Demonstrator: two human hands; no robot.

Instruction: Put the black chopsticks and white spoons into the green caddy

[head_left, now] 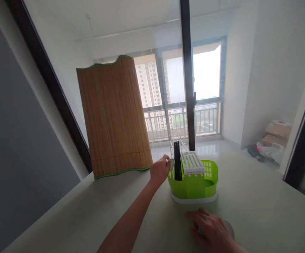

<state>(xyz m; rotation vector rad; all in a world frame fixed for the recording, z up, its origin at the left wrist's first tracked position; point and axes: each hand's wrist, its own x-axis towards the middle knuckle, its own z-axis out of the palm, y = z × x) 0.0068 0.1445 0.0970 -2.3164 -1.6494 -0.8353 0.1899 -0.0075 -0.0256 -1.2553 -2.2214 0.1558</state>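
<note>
Daylight pours in through the window [191,91], its panes blown out white, leaving the table [260,196] softly lit with faint shadows. The bamboo mat [114,116] is backlit. Straight lines bow at the edges; focus is slightly soft.

white item [171,163] mostly behind left hand [159,170] | right hand [212,230] covers round object [229,227]

Glossy green plastic rack [194,184], woven bamboo mat [112,116]

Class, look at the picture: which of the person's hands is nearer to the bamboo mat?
Left. The left hand is at the green caddy's left rim, just right of the bamboo mat; the right hand lies on the table, farther away.
</note>
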